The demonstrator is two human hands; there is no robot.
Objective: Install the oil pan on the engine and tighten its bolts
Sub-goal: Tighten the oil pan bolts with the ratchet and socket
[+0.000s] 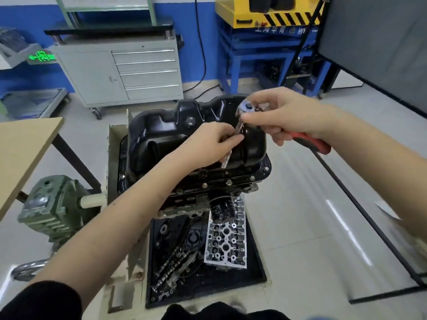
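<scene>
The black oil pan (161, 135) sits upside down on the engine (196, 199), which is mounted on a stand. Several bolts (228, 182) show along the pan's front flange. My right hand (284, 114) grips a ratchet (246, 106) with a red handle (312, 142), its head held above the pan. A silver extension bar (227, 158) hangs down from the ratchet head toward the flange. My left hand (212, 144) pinches that bar just below the head. The bar's lower tip is hard to make out.
A tray (254, 269) below the engine holds a cylinder head (227, 241), camshafts (171, 269) and loose parts. A black oil filter (223, 210) hangs from the engine. A wooden table (20, 155) stands left, a grey drawer cabinet (129, 72) behind, a blue frame (265, 54) behind right.
</scene>
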